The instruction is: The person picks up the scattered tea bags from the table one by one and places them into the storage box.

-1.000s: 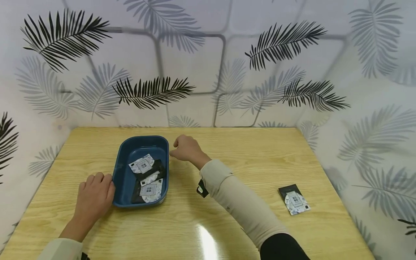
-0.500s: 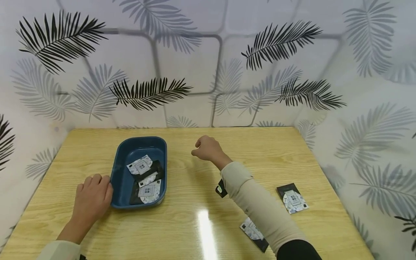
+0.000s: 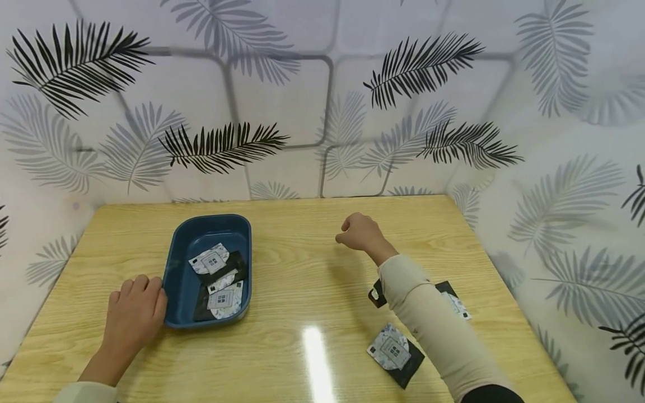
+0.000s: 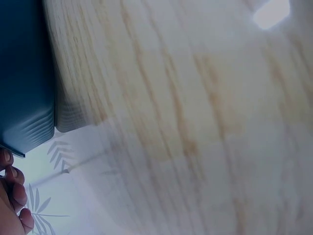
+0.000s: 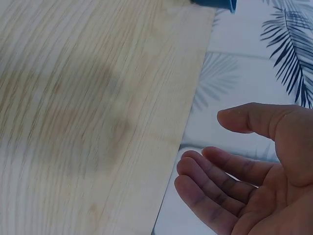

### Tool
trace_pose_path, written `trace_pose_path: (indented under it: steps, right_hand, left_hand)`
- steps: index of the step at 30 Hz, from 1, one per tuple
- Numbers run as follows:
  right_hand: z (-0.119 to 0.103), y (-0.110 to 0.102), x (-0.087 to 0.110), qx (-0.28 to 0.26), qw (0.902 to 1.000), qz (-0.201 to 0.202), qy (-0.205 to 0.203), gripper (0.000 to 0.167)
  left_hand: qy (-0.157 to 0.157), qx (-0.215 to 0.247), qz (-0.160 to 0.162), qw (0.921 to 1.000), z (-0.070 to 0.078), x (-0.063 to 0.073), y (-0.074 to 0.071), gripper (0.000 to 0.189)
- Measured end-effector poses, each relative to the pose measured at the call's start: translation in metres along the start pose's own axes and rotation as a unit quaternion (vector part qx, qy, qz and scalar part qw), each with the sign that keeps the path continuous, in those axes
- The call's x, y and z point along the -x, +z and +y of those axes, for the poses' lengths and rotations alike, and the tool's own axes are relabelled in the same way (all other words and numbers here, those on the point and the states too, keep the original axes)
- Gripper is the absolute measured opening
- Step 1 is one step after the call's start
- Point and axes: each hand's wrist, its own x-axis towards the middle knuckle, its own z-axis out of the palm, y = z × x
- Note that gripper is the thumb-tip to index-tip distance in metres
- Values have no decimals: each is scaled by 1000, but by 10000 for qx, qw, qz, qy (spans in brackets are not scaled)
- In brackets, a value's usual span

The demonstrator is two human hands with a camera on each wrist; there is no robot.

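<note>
Right, nearest of all, one packet (image 3: 395, 354) lies on the table (image 3: 272, 358), patterned side up, just beside the right sleeve (image 3: 438, 330). Over to the left, here's the left hand (image 3: 136, 308), resting against the near left side of the blue tray (image 3: 177, 280); whether its fingers grip the rim, I can't tell. A second packet (image 3: 457, 305) peeks out from behind the sleeve, partly hidden. Inside the tray, at least three inner packets (image 3: 227, 301) sit bunched and overlapping. Farther out hovers the right hand (image 3: 361, 232), empty, fingers loosely bent, thumb well apart from them. Behind everything rises the leaf-print backdrop (image 3: 287, 112).
</note>
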Motion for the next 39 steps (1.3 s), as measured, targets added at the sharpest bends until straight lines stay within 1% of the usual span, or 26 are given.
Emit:
trace_pose_path:
  steps: [2,8,13,22,27,34,39]
  right_hand:
    - [12,-3,2,0,9999,65,93,44]
    - [40,-12,13,-67,9994,55,343,47]
    - [58,-18,24,-220,9985,89,500,47]
    - [89,-19,44,-135,9978,142,637,47]
    - [107,-22,58,-198,9955,47,931,48]
    - [140,-22,76,-19,9933,56,1158,49]
    - [151,-19,83,-28,9925,98,1217,48]
  left_hand:
    - [7,2,32,10000,0,1,0,15]
    - [62,-17,132,9999,0,1,1,14]
    - [39,-24,59,10000,0,0,1,14]
    - [-8,-1,-25,10000,-3,1,0,14]
    - [-9,22,-14,10000,-3,1,3,14]
    - [32,-13,91,10000,-3,1,4,14]
    - [-14,18,79,10000,-2,0,2,15]
